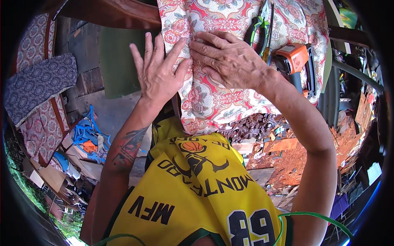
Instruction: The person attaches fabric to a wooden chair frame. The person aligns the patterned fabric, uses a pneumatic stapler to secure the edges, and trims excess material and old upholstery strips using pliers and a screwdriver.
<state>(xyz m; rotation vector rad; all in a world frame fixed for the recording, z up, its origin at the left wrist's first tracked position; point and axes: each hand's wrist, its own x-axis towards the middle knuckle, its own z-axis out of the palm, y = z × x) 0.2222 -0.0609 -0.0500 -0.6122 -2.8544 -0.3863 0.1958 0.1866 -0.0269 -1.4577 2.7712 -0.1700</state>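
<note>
A red, white and cream floral fabric (pixel 230 96) lies spread in front of me, with its left edge hanging beside dark wood. My left hand (pixel 162 71) is at that edge, fingers spread, its index finger and thumb against the cloth. Flat on the fabric just to the right rests my right hand (pixel 232 59), fingers stretched toward the left one. Beyond my right wrist are pliers (pixel 255 35) with green and black handles. Beside them lies a thin tool with a yellowish handle (pixel 266 55), partly hidden. An orange and black staple gun (pixel 294 59) sits on the cloth at the right.
A curved dark wooden frame (pixel 127 12) crosses the top. Upholstered pieces (pixel 41 84) stand at the left, near blue straps (pixel 88 133) on the floor. Carved dark wood (pixel 254 127) shows below the fabric. Wood scraps and reddish sawdust (pixel 283 164) cover the ground at right.
</note>
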